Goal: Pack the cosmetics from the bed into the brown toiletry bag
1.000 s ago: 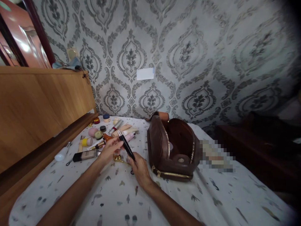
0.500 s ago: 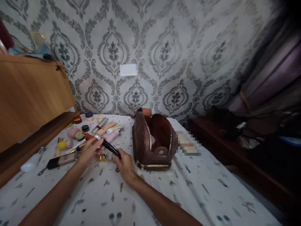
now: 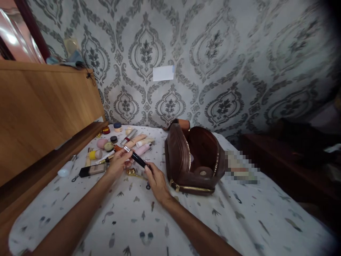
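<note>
**Thin tube pinched at both ends above a crowded bed**

The tube (image 3: 137,160), black with a silver tip, hangs slanted just above the bed (image 3: 186,220), held between both hands. The left hand (image 3: 119,164) is closed in a fingertip pinch on the silver tip. The right hand (image 3: 157,182) is closed round the black lower end, its heel resting on the sheet.

Both grips are light and sit at the very ends. If the two halves part suddenly, one could jerk free and drop. A wet tip, if there is one, could then mark the pale sheet. A gold piece (image 3: 132,172) lies right under the tube, so a fall could knock it or tangle with it.

Just left of the hands lie a flat bottle (image 3: 92,170), several tubes (image 3: 138,140) and a pink sponge (image 3: 102,143), packed close together. A sweep of the left forearm could roll them toward the headboard (image 3: 39,113).

The brown bag (image 3: 186,167) stands open near the right hand. It looks soft and propped on its side, so a nudge from the wrist might tip it shut
</note>
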Motion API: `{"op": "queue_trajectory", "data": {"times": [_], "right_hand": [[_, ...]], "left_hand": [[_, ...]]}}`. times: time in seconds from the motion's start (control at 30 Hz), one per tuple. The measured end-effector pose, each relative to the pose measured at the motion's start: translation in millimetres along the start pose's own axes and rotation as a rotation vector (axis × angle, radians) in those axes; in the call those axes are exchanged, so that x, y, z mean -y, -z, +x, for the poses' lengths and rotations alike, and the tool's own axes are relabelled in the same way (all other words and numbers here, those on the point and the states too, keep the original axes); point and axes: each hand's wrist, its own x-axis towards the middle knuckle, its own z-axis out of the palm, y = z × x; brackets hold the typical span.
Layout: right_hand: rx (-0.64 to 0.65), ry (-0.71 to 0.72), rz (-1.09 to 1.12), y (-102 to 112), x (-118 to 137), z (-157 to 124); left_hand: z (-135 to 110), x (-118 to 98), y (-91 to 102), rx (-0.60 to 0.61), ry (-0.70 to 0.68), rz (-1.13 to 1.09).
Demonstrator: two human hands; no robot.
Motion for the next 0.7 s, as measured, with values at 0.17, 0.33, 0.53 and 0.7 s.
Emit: {"op": "queue_trajectory", "data": {"times": [0.17,0.33,0.53,0.7], "right_hand": [[-0.021,0.010,0.019,0.3,-1.9,0.7],[-0.033,-0.013,0.040,0.1,-1.8,0.3],[-0.056,-0.032,0.015,-0.2,-3.1,-0.2],[-0.082,-0.070,0.020,-2.1,-7.3,1.1]], "left_hand": [[0.1,0.4,1.0,0.028,-0.029,0.012],[-0.8,-2.0,-0.3,0.009,-0.025,-0.016],[-0.7,-2.8,1.3,-0.029,-0.050,-0.013],[0.4,-1.8,3.9,-0.016,-0.051,0.003]]}}
